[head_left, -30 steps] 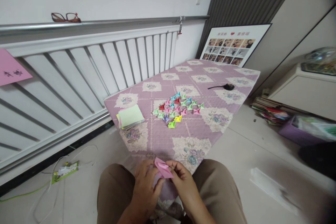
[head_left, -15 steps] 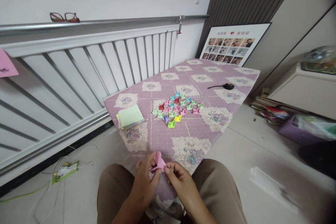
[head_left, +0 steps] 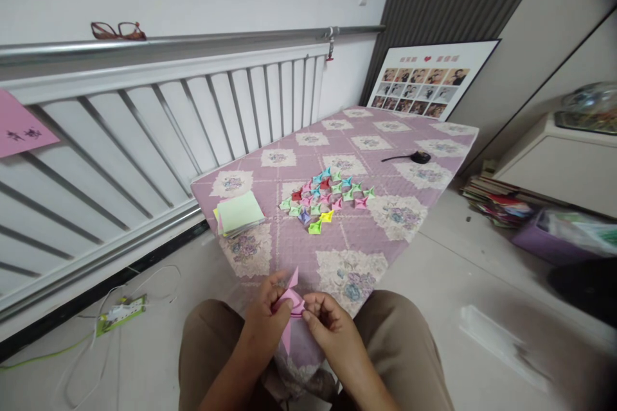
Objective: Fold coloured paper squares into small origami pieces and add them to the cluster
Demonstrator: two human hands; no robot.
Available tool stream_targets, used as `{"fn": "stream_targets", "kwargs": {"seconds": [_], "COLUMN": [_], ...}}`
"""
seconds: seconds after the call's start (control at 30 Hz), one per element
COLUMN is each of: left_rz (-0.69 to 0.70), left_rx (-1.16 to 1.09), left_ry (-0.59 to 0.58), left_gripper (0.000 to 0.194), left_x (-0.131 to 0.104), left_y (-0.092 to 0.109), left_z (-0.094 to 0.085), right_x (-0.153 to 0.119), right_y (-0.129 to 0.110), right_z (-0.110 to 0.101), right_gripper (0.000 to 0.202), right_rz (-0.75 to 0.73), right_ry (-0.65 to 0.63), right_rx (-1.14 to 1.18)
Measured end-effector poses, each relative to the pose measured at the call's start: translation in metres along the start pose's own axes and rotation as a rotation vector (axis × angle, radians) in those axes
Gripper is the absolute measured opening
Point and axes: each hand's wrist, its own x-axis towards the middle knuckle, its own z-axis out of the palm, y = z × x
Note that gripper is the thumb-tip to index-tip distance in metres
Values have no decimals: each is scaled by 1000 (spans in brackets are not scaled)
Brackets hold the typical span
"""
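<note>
A partly folded piece of pink origami paper is held between both hands, low over the near corner of the table. One pointed flap sticks up and another hangs down. My left hand pinches its left side, the thumb pressed on the front. At the right edge, my right hand grips the paper between thumb and index finger, the other fingers curled. Beyond them, several small folded paper pieces in green, pink, blue, red, yellow and purple stand in slanting rows. To their left lies a stack of coloured paper sheets.
A purple floral cloth covers the table. A black round object with a strap lies farther back. The white radiator lines the left wall, with eyeglasses on the pipe above. A power strip sits on the floor.
The pink paper has turned in my hands: its pointed flaps now stretch up and down, where one broad flap stood before. Both hands stay in nearly the same place.
</note>
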Motion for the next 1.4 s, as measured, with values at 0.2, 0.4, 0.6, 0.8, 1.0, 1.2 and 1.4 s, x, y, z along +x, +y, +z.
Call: {"fn": "stream_targets", "kwargs": {"seconds": [0.2, 0.4, 0.6, 0.8, 1.0, 1.2, 1.4], "left_rz": [-21, 46, 61, 80, 65, 85, 23], "left_rx": [10, 299, 344, 356, 378, 333, 248], "left_ry": [-102, -143, -144, -184, -283, -338, -336], "left_gripper": [53, 42, 26, 34, 36, 30, 30], "left_x": [-3, -8, -6, -7, -5, -1, 4], "left_y": [10, 16, 13, 16, 19, 22, 15], "left_z": [-6, -8, -6, -10, -18, -21, -20], "right_x": [1, -1, -4, -5, -1, 0, 0], "right_y": [-2, -1, -2, -21, -34, -43, -46], "right_z": [-5, -8, -8, -16, -19, -21, -24], "right_gripper": [32, 28, 24, 21, 15, 8, 10], "right_rz": [-8, -27, -46, -29, 0, -22, -190], "right_ry": [22, 11, -36, -230, -384, -447, -461], "right_rx": [-15, -115, -173, -265, -278, -317, -448]}}
